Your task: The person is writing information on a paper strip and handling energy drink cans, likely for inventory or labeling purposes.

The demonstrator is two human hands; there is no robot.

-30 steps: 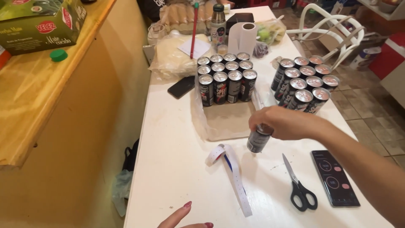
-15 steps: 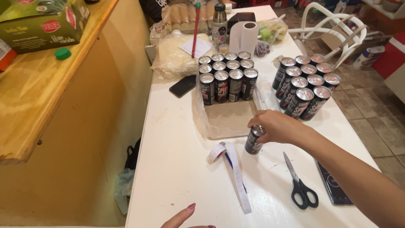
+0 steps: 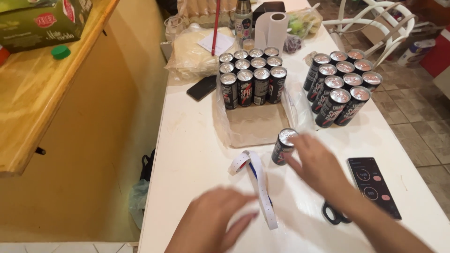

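The right hand (image 3: pixel 318 164) rests its fingertips against the side of a single dark drink can (image 3: pixel 283 146), which stands upright on the white table (image 3: pixel 197 140); the fingers are spread and blurred, and I cannot tell whether they close round the can or only touch it. Just left of that hand a curled strip of white label tape (image 3: pixel 257 185) lies on the tabletop, one end looped, the other running down toward the left hand (image 3: pixel 213 222). The left hand hovers open, fingers loosely apart, its tips just beside the strip's lower end and gripping nothing. Under the right wrist sit black-handled scissors (image 3: pixel 333 214), mostly hidden, and just right of them a dark phone (image 3: pixel 374 186) with a lit screen. Beyond the can, farther from the hands, a cardboard tray in torn plastic wrap (image 3: pixel 255 124) holds a block of like cans (image 3: pixel 253 75), and another cluster of cans (image 3: pixel 342 86) stands to its right. To handle the can well, I judge a full wrap round its body is wanted, since a fingertip push could tip so slim a thing; the left hand should pin the strip flat before lifting it, as it curls.
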